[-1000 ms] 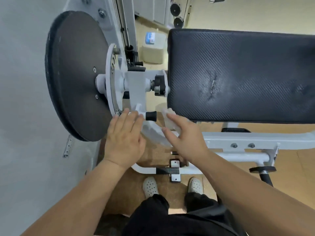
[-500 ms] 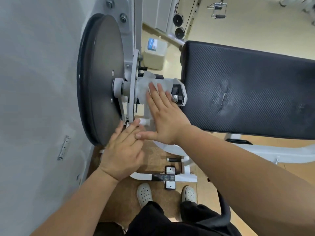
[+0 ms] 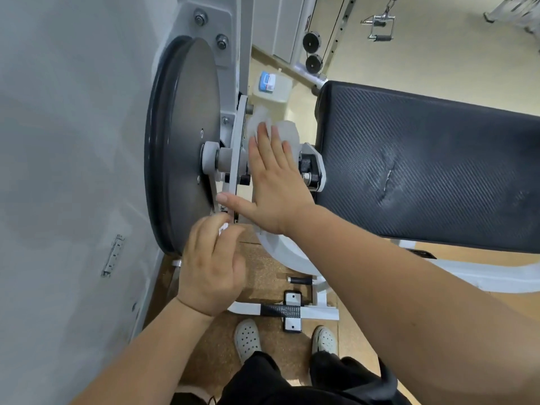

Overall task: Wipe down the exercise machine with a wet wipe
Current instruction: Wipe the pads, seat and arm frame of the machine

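The exercise machine has a large black disc (image 3: 187, 135) on the left, a white pivot bracket (image 3: 314, 162) in the middle and a black padded bench (image 3: 423, 165) on the right. My right hand (image 3: 274, 182) lies flat with straight fingers on the bracket and presses a white wet wipe (image 3: 263, 118) against it; the wipe shows above my fingertips. Just below, my left hand (image 3: 210, 264) curls its fingers round a small white lever stub (image 3: 223, 227) at the disc's lower edge. Most of the stub is hidden by my fingers.
A grey wall (image 3: 73, 141) runs close along the left of the disc. On the floor behind the machine sits a pale container with a blue label (image 3: 271, 86). A cable handle (image 3: 380, 27) hangs at the back. The white foot bar (image 3: 321, 312) lies by my shoes.
My right hand moved with the wipe from the frame under the bench up onto the pivot bracket, then slid further up. My left hand went from resting flat to curling round the lever stub.
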Demonstrator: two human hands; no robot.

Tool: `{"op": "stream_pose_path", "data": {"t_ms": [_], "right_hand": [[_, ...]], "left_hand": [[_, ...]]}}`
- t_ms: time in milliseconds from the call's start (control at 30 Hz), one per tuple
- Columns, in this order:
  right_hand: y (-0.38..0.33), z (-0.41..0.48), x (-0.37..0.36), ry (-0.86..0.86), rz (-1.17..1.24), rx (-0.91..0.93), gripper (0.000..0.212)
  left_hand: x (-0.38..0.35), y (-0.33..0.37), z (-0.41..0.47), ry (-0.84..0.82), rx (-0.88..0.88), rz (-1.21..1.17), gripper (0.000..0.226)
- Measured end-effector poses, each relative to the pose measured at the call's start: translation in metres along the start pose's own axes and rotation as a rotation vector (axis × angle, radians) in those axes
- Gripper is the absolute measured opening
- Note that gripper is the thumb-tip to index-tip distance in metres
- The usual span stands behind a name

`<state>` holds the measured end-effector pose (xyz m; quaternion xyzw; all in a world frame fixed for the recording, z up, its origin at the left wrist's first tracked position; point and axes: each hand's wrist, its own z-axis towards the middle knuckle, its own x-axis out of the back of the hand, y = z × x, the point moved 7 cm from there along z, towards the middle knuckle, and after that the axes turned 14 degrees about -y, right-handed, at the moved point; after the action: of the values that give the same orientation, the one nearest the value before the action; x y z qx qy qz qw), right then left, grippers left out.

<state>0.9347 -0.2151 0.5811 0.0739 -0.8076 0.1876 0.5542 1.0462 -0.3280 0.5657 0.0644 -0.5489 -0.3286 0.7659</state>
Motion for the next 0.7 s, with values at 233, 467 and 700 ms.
{"op": "stream_pose_path", "data": {"t_ms": [233,467,700], "right_hand": [[0.005,-0.049,-0.060,-0.127,0.084,0.119,0.114],[0.011,-0.106,-0.043,0.464,0.098,0.284,0.065],[-0.013,-0.057,-0.080,-0.077,-0.298,0.139,0.099]], "left_hand": [[-0.010,-0.005,0.001,-0.088,0.043,-0.206,0.067],[-0.021,-0.010,-0.002,-0.168,0.102,-0.166,0.074],[-0.036,-0.018,-0.009,-0.260,0.187,-0.147,0.072]]}}
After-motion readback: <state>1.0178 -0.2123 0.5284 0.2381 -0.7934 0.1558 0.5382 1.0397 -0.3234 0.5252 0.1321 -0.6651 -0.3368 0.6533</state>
